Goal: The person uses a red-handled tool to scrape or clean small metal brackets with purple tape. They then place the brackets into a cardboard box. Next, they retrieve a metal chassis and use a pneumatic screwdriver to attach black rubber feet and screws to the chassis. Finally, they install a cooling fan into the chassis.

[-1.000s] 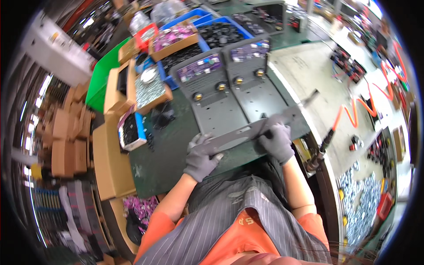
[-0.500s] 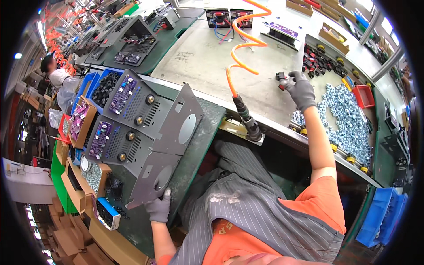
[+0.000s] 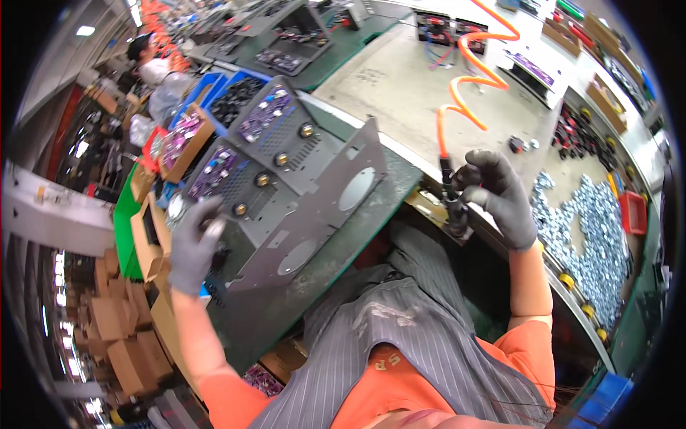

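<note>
My right hand [image 3: 504, 196], in a grey glove, is beside a dark air screwdriver [image 3: 454, 189] at the bench edge. Its thumb and fingers are bent and apart, partly overlapping the tool's upper side. My left hand [image 3: 194, 247], also gloved, hovers over the small boxes left of a grey sheet-metal housing [image 3: 318, 207]. Its fingers are loosely bent, thumb and forefinger apart, with nothing visible between them. The housing carries purple circuit boards [image 3: 264, 114] and brass-coloured round fittings [image 3: 262, 179]. A small black part [image 3: 516, 144] lies on the pale bench top.
An orange coiled hose [image 3: 464, 86] rises from the screwdriver. Many silver-blue metal pieces [image 3: 593, 243] cover the right side, near a red tray [image 3: 632, 212] and black-and-red parts [image 3: 582, 136]. A blue bin [image 3: 239, 100] and cardboard box [image 3: 189, 146] stand left. Another person [image 3: 153, 64] is far left.
My right hand has left the small black part on the bench and come to the screwdriver. My left hand has let go of the housing's near edge and moved left. The view has shifted.
</note>
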Action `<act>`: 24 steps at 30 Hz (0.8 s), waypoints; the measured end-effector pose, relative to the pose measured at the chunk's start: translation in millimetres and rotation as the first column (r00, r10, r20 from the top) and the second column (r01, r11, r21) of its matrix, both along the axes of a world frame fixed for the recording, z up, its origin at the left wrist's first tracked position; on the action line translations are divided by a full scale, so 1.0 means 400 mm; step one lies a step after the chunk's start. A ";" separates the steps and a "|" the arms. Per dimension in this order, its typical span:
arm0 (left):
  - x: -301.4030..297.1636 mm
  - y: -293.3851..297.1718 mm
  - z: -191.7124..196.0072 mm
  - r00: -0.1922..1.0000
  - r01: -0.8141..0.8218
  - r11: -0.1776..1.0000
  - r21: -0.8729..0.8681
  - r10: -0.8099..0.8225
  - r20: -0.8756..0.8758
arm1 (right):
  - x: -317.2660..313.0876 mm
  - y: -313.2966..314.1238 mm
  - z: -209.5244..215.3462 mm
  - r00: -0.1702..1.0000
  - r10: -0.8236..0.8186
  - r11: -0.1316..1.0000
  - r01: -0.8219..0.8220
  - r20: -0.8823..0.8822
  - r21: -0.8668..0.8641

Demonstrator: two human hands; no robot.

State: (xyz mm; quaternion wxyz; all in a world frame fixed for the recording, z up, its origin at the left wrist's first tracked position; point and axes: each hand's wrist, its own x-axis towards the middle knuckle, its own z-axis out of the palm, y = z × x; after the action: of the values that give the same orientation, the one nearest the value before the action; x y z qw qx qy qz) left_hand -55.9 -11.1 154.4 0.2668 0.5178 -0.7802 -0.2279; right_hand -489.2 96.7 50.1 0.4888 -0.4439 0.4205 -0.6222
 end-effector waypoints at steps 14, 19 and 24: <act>-0.445 -0.073 0.055 0.663 0.473 0.866 -0.161 -0.229 0.713 | 0.226 -0.263 0.023 0.990 0.100 0.994 -0.096 0.096 -0.045; -0.477 -0.081 0.036 0.629 0.455 0.874 -0.168 -0.182 0.756 | 0.182 -0.257 0.006 0.949 0.280 0.958 -0.267 0.143 -0.100; -0.478 -0.085 0.018 0.640 0.448 0.876 -0.179 -0.175 0.748 | 0.179 -0.270 0.035 0.838 -0.213 0.947 0.052 -0.502 -0.316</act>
State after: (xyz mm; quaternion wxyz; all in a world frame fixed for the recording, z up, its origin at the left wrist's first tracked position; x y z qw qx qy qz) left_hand -247.1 -44.9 161.6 -0.0127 0.3642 -0.9270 0.0887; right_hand -417.6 -11.1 63.9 0.2387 -0.6343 0.4730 -0.5630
